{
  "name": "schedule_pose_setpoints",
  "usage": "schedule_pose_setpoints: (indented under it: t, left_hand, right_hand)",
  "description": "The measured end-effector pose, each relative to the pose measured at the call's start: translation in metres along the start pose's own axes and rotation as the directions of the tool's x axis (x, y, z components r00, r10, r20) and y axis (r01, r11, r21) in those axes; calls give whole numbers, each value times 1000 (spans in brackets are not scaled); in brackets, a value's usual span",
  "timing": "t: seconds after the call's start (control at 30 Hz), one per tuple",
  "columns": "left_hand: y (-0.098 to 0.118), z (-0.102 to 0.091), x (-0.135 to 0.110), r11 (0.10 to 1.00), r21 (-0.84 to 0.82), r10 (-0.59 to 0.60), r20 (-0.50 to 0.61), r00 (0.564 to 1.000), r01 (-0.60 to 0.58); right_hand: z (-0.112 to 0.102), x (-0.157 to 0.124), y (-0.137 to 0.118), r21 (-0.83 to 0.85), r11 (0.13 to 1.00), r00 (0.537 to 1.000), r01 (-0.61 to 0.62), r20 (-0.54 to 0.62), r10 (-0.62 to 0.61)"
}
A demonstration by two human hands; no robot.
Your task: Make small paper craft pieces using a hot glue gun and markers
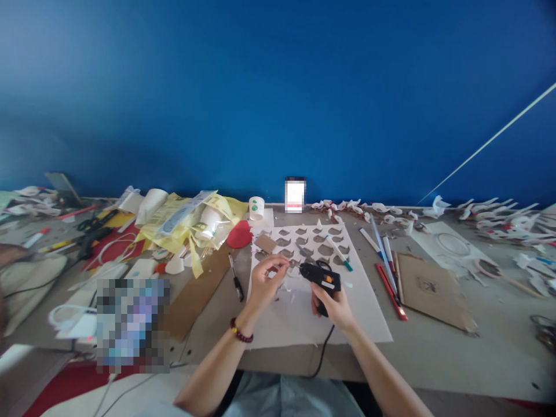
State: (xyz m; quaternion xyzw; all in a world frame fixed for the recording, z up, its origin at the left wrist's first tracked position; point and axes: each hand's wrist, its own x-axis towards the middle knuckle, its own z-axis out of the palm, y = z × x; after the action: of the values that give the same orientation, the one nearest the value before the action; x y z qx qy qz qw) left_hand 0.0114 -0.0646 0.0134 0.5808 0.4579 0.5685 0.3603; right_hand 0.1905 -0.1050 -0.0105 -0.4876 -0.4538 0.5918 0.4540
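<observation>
In my right hand is a black hot glue gun with an orange mark on its side; my fingers wrap its handle and the nozzle points left. My left hand is closed in a pinch close to the nozzle, and whatever small thing is between the fingertips is too small to make out. Below both hands lies a white paper sheet with several leaf-shaped holes cut through it. On that sheet are a teal-capped marker and a small brown cardboard piece.
Left of the sheet lie a black pen, a cardboard strip, a yellow plastic bag and a red disc. A paper cup stands behind. On the right are a cardboard piece, red marker and white paper cut-outs.
</observation>
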Motion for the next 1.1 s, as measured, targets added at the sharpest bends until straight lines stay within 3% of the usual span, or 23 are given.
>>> schedule_pose_setpoints:
  t: [0.23, 0.43, 0.57, 0.8, 0.97, 1.1]
  left_hand:
    - [-6, -1, 0, 995, -76, -67, -43, 997, 63]
    - [-5, -1, 0, 985, -100, -140, -12, 990, 138]
    - [-6, 0, 3, 954, -212, -219, -7, 976, 213]
    - [-11, 0, 7, 830, -440, -356, 56, 933, 343]
    - [-9, 0, 7, 795, -490, -346, 118, 931, 358]
    - [-6, 1, 8, 737, -559, -365, 143, 920, 380]
  right_hand:
    - [0, 3, 3, 9, 1000, 999, 19, -30, -19]
    - [0, 4, -2, 69, 995, 997, 72, 8, -73]
    - [-1, 4, -7, 83, 994, 998, 66, -7, -66]
    - [-21, 4, -10, -44, 999, 999, 15, -42, -17]
    - [-30, -11, -5, -130, 986, 995, -102, -15, 101]
    - [-31, -27, -2, -327, 931, 981, -164, -154, 118]
